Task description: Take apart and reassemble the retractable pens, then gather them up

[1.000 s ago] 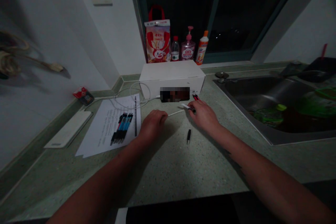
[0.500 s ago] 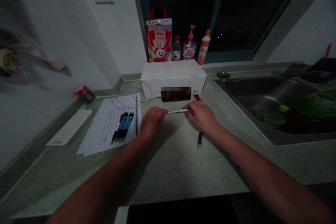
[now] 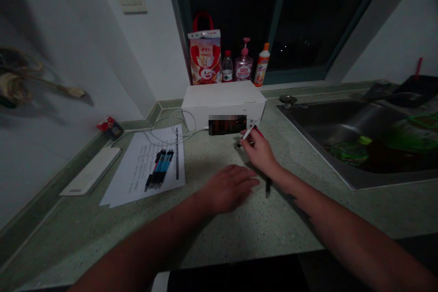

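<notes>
White pen barrel [image 3: 249, 132]: pinched between the fingertips of your right hand [image 3: 263, 151], slanting in front of the phone's right end.
Left hand [image 3: 232, 189]: open and empty, fingers spread a little and blurred, reaching toward the black pen part [image 3: 268, 188], not visibly touching it.
Black pen part: on the green counter [image 3: 219, 246], beside your right wrist.
Blue and black pens [image 3: 160, 169]: grouped on the printed sheets [image 3: 137, 171], to your left.
Phone [image 3: 227, 125]: propped against the white box [image 3: 222, 96], cable [image 3: 195, 134] at its left end.
</notes>
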The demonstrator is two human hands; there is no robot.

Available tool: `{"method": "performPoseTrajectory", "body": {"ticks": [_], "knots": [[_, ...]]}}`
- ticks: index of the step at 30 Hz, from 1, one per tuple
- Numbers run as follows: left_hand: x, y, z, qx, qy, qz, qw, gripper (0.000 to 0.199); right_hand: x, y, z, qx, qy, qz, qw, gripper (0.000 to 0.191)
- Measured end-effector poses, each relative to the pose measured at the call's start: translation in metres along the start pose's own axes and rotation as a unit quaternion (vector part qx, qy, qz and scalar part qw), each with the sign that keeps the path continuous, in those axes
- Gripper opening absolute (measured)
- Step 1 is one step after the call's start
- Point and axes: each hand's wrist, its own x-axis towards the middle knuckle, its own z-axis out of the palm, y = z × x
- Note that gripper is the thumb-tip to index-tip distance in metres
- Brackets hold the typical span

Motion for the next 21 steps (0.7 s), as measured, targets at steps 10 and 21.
{"method": "performPoseTrajectory", "body": {"ticks": [10, 21], "knots": [[0.022, 0.023, 0.027, -0.003, -0.068, 0.027, 0.997, 0.048, 0.016, 0.019, -0.002, 0.107, 0.073, 0.047, 0.991, 0.029], [0.015, 0.014, 0.040, 0.030, -0.070, -0.045, 0.996, 0.018, 0.015, 0.008, -0.027, -0.035, 0.041, -0.085, 0.995, 0.025]]}}
